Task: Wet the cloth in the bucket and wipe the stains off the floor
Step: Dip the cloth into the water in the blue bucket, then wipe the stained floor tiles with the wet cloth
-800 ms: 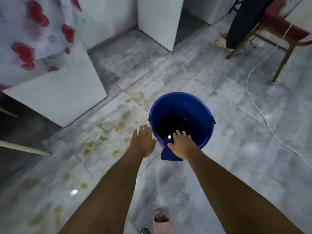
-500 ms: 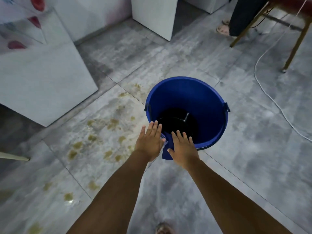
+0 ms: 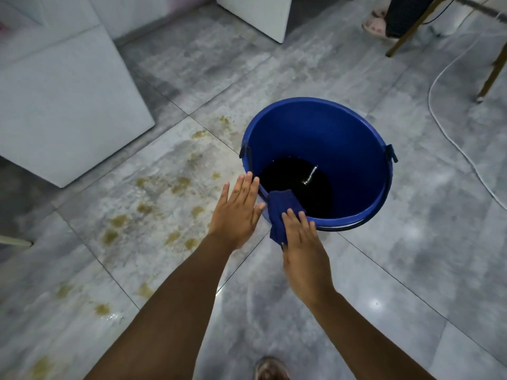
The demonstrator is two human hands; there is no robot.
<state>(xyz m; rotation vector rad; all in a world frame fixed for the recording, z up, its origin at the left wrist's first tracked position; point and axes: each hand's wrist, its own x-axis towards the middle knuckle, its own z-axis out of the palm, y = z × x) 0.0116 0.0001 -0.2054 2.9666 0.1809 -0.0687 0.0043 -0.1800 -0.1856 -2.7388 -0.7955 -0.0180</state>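
The cloth (image 3: 282,212) is draped over the near rim of the blue bucket (image 3: 343,127), and that is the relation everything now depends on: one end hangs inside, pointing forward and down toward the dark water (image 3: 296,185), while the other end trails outside the rim, back toward the person. Its long axis therefore runs fore and aft across the rim, roughly in line with the right forearm.

The right hand (image 3: 303,250) lies on the outer part of the cloth, fingers laid forward over it and reaching to the rim; the thumb is hidden, so whether it pinches the fabric or only presses on it cannot be told. The water lies just ahead of and below this hand, so it is the nearer hand for the dip.

The left hand (image 3: 238,212) is open, fingers spread, holding nothing, just to the left of the cloth with its fingertips at the bucket's left rim; whether they touch it is unclear.

The stains (image 3: 153,209), yellowish blotches on the floor (image 3: 411,270), lie left of the left hand and behind it, apart from the bucket.

Judging from this, the cloth is not yet wetted; the next move is likely a short push forward and down.
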